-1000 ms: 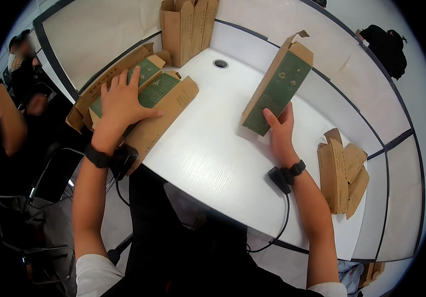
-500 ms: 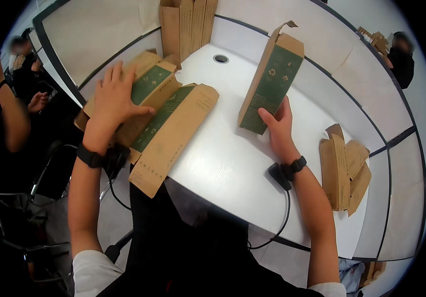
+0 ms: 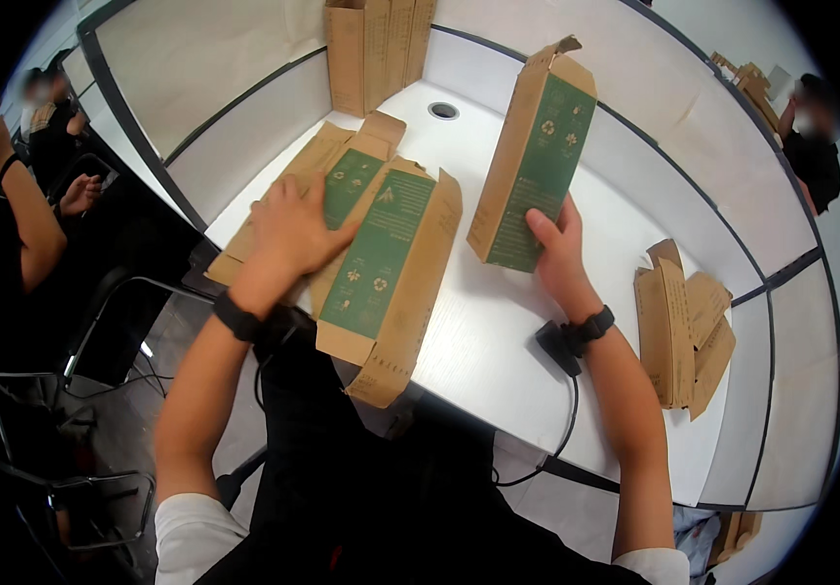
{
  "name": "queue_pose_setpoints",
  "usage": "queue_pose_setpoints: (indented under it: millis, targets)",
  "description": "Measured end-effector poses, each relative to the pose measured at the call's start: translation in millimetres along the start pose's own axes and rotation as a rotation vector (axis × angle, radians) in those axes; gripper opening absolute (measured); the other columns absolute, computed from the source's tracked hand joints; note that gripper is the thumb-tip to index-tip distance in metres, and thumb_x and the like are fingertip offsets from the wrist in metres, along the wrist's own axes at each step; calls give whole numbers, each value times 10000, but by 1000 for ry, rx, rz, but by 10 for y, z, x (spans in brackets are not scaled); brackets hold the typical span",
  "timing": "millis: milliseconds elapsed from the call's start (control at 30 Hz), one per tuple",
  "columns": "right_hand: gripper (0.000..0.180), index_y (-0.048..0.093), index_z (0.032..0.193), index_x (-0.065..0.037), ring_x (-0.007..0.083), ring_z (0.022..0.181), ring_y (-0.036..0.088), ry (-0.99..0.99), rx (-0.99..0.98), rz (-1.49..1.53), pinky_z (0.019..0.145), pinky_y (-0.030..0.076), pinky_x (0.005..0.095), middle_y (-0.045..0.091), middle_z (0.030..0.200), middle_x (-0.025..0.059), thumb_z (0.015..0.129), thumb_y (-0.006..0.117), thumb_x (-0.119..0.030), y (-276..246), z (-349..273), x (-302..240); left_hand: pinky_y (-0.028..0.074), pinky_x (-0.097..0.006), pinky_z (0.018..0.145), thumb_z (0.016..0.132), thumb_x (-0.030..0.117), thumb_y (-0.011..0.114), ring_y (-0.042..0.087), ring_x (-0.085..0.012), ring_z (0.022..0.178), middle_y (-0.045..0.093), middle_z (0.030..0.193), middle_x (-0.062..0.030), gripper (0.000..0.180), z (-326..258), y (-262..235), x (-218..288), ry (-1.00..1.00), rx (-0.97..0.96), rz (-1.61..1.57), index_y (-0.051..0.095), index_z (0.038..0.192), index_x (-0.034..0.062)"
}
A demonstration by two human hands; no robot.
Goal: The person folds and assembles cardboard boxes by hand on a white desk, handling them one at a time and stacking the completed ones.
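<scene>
The person's left hand is spread over a pile of flattened cartons that overhangs the desk. The right hand grips the lower end of a tilted carton box, thumb on its green face, above the desk. The green panels carry pale recycling and leaf symbols, with print too small to read. Printed brown boxes lie to the right; tall boxes stand at the back.
</scene>
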State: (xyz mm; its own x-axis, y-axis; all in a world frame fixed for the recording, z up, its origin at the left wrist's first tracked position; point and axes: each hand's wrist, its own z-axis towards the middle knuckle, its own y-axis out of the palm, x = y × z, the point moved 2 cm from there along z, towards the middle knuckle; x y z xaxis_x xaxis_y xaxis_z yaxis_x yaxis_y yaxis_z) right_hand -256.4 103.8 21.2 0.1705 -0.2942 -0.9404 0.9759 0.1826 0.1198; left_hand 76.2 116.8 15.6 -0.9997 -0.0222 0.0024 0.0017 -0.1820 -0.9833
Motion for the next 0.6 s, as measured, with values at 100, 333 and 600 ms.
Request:
queue_pose_setpoints:
  millis: [100,333,600]
  targets:
    - [527,495,1383,-21,147,1152,595,13,-6,83,1015,462,311,633,1246,66,920,696,-175,86,19,-283,460,-571,950,869,658,590,500,-366,1275,551,1321,-209,879,6,76,315,-28,11,55,438,1522,90]
    - [590,489,1395,-21,146,1141,606,-23,-93,-100,995,474,308,637,1253,73,882,745,-162,389,-191,-1041,487,-520,937,884,602,648,513,-345,1242,531,1362,-178,829,-38,-100,1453,216,-39,-325,465,1460,35]
    - [643,471,1373,17,180,1100,641,-90,116,-148,967,511,324,636,1231,130,886,789,-257,130,-85,-1268,515,-358,872,1003,219,527,660,-218,941,722,1053,-151,360,609,-107,1886,405,-117,-1706,651,1196,-57]
